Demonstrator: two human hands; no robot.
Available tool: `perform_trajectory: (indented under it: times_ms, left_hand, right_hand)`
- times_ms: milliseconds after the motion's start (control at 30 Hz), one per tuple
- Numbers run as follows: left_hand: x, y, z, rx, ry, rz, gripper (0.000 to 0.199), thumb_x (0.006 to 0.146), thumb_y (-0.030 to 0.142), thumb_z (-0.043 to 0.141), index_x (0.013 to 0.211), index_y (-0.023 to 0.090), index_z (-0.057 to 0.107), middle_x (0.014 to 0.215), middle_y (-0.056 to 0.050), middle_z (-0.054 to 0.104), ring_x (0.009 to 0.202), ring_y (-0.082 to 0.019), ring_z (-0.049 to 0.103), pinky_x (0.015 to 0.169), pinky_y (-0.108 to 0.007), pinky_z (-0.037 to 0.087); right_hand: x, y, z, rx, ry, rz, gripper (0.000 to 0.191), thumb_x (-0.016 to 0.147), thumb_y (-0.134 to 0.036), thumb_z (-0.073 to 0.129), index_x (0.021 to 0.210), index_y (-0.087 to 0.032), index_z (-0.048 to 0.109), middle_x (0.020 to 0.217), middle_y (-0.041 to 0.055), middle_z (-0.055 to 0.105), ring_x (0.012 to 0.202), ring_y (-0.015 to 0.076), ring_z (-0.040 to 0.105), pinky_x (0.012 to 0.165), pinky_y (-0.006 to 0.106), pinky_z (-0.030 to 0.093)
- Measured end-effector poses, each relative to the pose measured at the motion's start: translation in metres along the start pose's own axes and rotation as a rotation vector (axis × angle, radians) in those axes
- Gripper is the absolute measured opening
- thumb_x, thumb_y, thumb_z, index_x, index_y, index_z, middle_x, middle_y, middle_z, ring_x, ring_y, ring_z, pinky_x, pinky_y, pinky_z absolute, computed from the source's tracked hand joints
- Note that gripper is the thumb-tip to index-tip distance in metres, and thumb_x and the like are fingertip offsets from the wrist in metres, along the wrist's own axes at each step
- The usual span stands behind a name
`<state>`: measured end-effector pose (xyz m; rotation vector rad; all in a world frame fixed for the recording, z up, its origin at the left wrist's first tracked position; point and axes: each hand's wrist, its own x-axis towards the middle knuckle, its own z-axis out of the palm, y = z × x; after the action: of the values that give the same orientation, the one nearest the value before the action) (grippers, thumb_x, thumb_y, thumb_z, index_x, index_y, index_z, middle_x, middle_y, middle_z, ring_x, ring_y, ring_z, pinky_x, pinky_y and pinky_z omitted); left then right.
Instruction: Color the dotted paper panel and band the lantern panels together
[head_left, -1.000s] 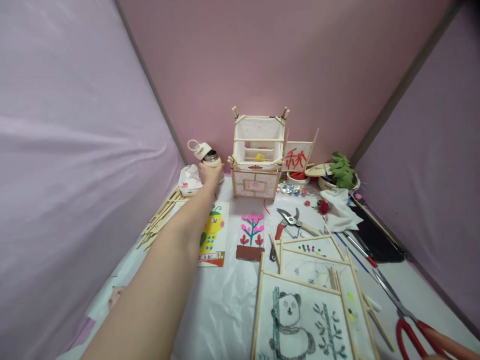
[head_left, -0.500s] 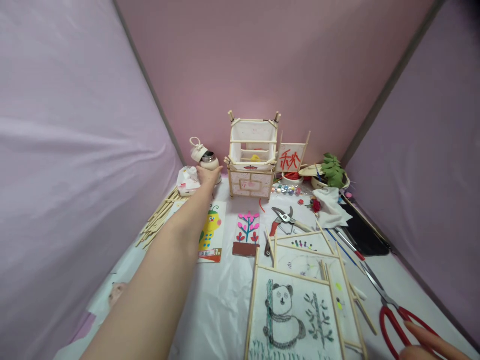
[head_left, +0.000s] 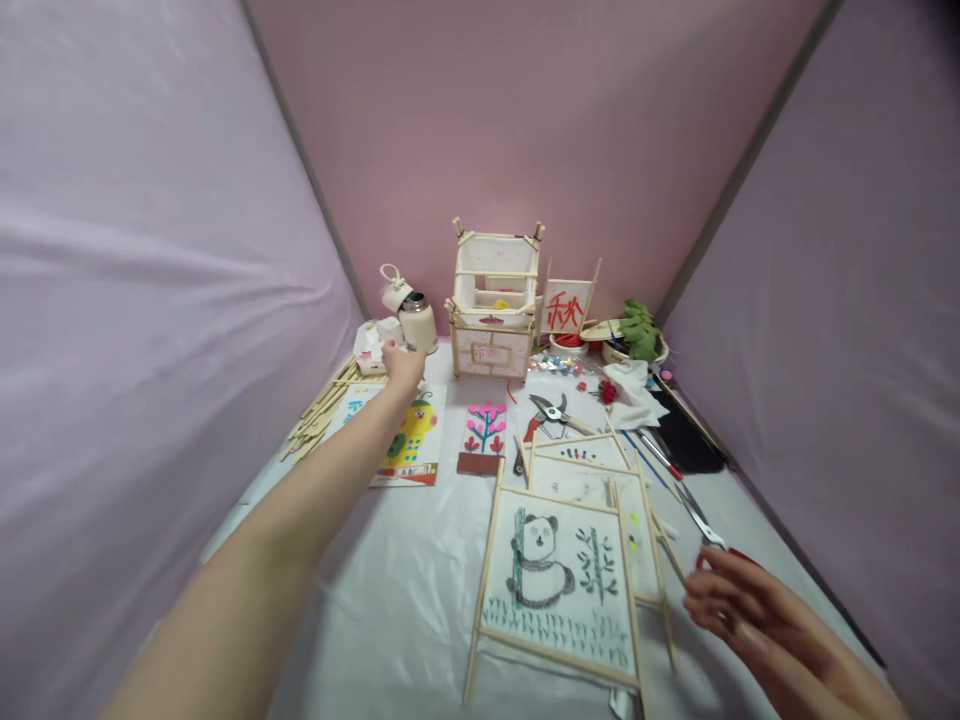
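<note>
My left hand [head_left: 406, 366] reaches far forward, just in front of the cream bottle [head_left: 418, 325] and beside a white tissue pack [head_left: 373, 345]. Its fingers point away, so whatever they may hold is hidden. My right hand [head_left: 739, 610] is at the lower right, fingers loosely curved with nothing visible in them, partly over the red-handled scissors [head_left: 705, 528]. Left of it lies a stick-framed panda drawing [head_left: 555, 580], overlapping other stick frames. A yellow cartoon picture [head_left: 412, 440] lies beneath my left forearm, near a pink flower picture [head_left: 485, 438].
A stick-and-paper house model [head_left: 492, 350] stands at the back centre, beside a framed red character [head_left: 565, 306]. Loose sticks [head_left: 319, 415] lie left. Pruning shears [head_left: 553, 410], a white cloth [head_left: 634, 392], a dark tablet-like object [head_left: 688, 440] and a leafy basket [head_left: 637, 345] are on the right.
My left hand has drawn back from the bottle, which stays standing with its lid tipped aside. My right hand has come further into view over the scissors. The camera view has shifted.
</note>
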<state>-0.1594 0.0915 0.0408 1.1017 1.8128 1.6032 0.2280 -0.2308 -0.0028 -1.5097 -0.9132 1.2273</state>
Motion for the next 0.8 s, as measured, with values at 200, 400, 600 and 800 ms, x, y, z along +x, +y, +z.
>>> perform_trajectory:
  times_ms: [200,400,600,800]
  left_hand:
    - [-0.109,-0.001,-0.060,-0.004,-0.230,-0.140,0.054,0.072,0.029,0.065,0.122,0.021,0.046,0.119,-0.010,0.053,0.107,-0.023,0.056,0.092,-0.039,0.045]
    - [-0.243,-0.013,-0.109,0.036,-0.819,-0.261,0.060,0.073,0.025,0.064,0.128,0.021,0.041,0.126,-0.014,0.052,0.099,-0.022,0.062,0.087,-0.039,0.050]
    - [-0.268,-0.037,-0.100,0.020,-0.793,-0.130,0.059,0.071,0.016,0.058,0.128,0.017,0.042,0.112,-0.012,0.062,0.091,-0.020,0.064,0.079,-0.035,0.052]
    - [-0.270,-0.036,-0.111,-0.102,-0.707,-0.146,0.055,0.075,0.020,0.060,0.127,0.020,0.044,0.114,-0.011,0.064,0.099,-0.023,0.065,0.080,-0.035,0.053]
  right_hand:
    - [-0.012,-0.007,0.028,0.102,0.020,-0.002,0.048,0.075,-0.046,0.071,0.117,-0.027,0.059,0.133,0.0091,0.055,0.128,0.0305,0.046,0.103,0.045,0.044]
    - [-0.026,0.006,0.041,0.084,-0.168,0.032,0.045,0.078,-0.043,0.070,0.118,-0.027,0.057,0.132,0.0095,0.055,0.127,0.0296,0.048,0.105,0.047,0.043]
    - [-0.031,0.011,0.053,-0.037,-0.172,-0.074,0.045,0.078,-0.043,0.068,0.117,-0.026,0.055,0.134,0.0090,0.053,0.128,0.0281,0.047,0.109,0.047,0.037]
    - [-0.043,0.011,0.067,-0.048,-0.265,-0.137,0.040,0.081,-0.038,0.064,0.119,-0.028,0.054,0.134,0.0074,0.053,0.126,0.0258,0.049,0.103,0.043,0.043]
